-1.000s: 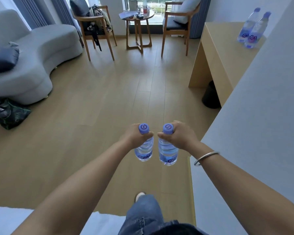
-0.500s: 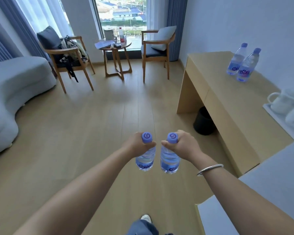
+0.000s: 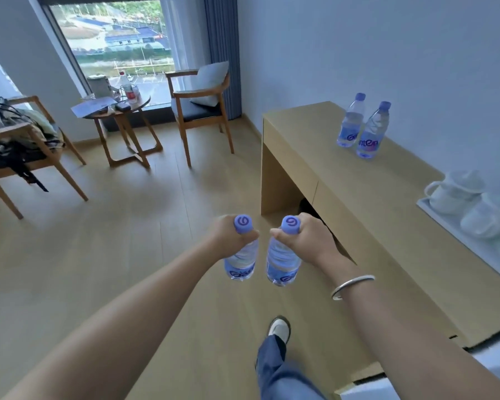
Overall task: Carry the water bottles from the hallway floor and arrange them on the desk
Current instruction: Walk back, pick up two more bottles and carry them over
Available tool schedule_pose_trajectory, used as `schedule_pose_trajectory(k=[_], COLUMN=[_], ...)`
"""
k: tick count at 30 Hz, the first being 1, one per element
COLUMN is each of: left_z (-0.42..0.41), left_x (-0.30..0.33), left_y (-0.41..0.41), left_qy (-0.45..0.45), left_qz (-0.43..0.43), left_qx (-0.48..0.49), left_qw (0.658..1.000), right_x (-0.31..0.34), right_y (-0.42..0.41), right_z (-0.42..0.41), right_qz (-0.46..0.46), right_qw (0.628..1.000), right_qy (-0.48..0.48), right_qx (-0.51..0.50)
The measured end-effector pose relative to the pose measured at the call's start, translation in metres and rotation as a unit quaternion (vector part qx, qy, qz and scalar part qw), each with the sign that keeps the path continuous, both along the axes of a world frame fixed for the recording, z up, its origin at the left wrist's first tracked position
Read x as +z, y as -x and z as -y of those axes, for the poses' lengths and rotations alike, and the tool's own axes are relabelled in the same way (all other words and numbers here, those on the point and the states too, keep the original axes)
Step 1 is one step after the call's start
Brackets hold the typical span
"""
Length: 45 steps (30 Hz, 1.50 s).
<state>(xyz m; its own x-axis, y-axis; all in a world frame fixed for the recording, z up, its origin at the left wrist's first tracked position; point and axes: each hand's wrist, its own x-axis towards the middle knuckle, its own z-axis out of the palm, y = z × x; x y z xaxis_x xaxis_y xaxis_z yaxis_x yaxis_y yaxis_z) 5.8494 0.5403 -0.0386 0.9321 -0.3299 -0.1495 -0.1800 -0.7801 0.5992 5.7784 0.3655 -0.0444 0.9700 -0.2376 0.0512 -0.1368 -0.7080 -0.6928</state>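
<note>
My left hand [image 3: 228, 235] grips a clear water bottle [image 3: 241, 262] by its neck, purple cap up. My right hand [image 3: 308, 239] grips a second water bottle [image 3: 282, 265] the same way. Both bottles hang upright side by side over the wooden floor, just left of the desk [image 3: 358, 203]. On the far end of the desk stand two more purple-capped bottles [image 3: 351, 122] [image 3: 371, 132], close together near the wall.
A white tray with white cups [image 3: 471, 203] sits on the desk's near right part. A dark bin [image 3: 308, 206] stands under the desk. Beyond are a wooden chair [image 3: 199, 108], a round side table [image 3: 122, 122] and another chair [image 3: 20, 145] with bags.
I have walked forward along the floor; the desk and its two bottles are nearer and larger. Both hands keep holding their bottles in the same pose.
</note>
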Motion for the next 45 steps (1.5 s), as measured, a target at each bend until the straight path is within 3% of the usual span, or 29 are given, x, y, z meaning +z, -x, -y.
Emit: schedule_pose_trajectory(k=[15, 32, 45], left_z=[0.176, 0.357, 0.430], left_x=[0.015, 0.017, 0.001], left_y=[-0.225, -0.351, -0.428], left_qy=[0.030, 0.044, 0.025], left_qz=[0.009, -0.029, -0.044], left_qx=[-0.127, -0.324, -0.418], left_qw=[0.991, 0.945, 0.907], right_x=[0.021, 0.029, 0.016], right_y=[-0.190, -0.263, -0.326], right_z=[0.158, 0.285, 0.324], right_qz=[0.002, -0.009, -0.054], right_qw=[0.989, 0.938, 0.900], right_qy=[0.010, 0.018, 0.017], right_qx=[-0.148, -0.345, -0.432])
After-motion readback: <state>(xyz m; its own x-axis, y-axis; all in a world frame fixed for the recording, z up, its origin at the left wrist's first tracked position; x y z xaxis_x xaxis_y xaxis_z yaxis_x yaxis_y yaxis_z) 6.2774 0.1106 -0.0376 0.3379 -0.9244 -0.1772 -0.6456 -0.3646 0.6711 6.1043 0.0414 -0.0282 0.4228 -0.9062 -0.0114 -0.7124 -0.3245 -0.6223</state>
